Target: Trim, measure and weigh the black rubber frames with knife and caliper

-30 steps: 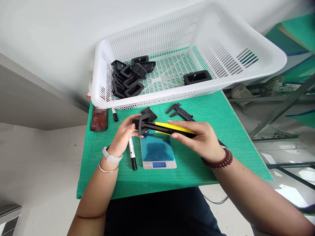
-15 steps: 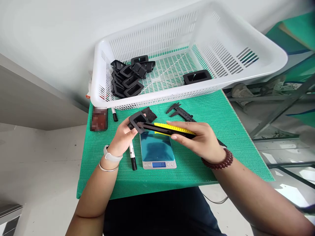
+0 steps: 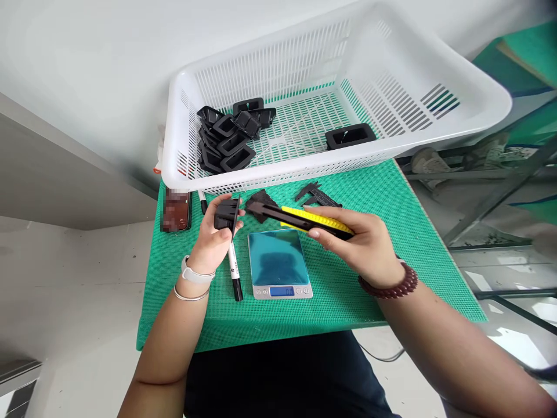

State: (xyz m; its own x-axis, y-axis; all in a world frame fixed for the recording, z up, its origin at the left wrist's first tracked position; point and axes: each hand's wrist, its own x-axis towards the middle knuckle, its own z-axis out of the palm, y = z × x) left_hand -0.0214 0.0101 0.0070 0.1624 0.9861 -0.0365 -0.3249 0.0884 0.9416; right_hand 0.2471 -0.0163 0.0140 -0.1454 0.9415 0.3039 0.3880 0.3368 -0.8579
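My left hand (image 3: 211, 241) grips a black plastic frame (image 3: 226, 215), now seen nearly edge-on. My right hand (image 3: 365, 244) is closed around a yellow and black utility knife (image 3: 315, 223), its tip pointing left. A small gap separates the knife's tip from the frame. Beneath the hands a digital scale (image 3: 279, 258) shows 0.0 with nothing on its plate. Beside the scale lies a white marker with a black cap (image 3: 235, 278). A dark, rough piece (image 3: 261, 203) lies behind the knife's tip, partly covered by it.
A white basket (image 3: 278, 177) at the back holds several black frames (image 3: 232, 142) on its left and one (image 3: 351, 136) farther right. Black calipers (image 3: 319, 195), a phone (image 3: 176, 210) and a second marker (image 3: 203, 203) lie on the green mat (image 3: 348, 307) in front of it.
My left hand has turned the black frame from a view of its opening to nearly edge-on. The knife in my right hand has moved slightly right, away from the frame.
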